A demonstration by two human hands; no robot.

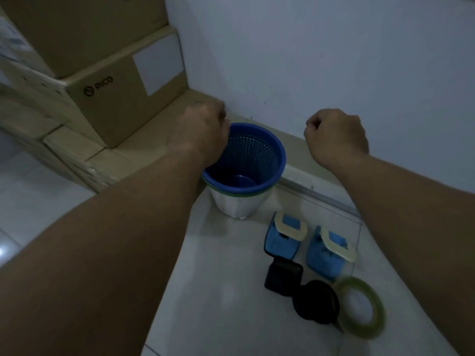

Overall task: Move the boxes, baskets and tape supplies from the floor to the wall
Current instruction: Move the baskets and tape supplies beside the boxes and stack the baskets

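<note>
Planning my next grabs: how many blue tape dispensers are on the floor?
2. One lies just nearer the camera than the blue basket. The other sits beside the first, to its right, near the green tape roll. Others may be hidden.

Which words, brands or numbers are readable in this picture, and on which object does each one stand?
"PICO", beside a round logo: on the side of the cardboard box.
White label on that same box: looks blank.
Printed label at the picture's upper left edge: too blurred to read.
Blue basket and tape roll: no text visible.
</note>
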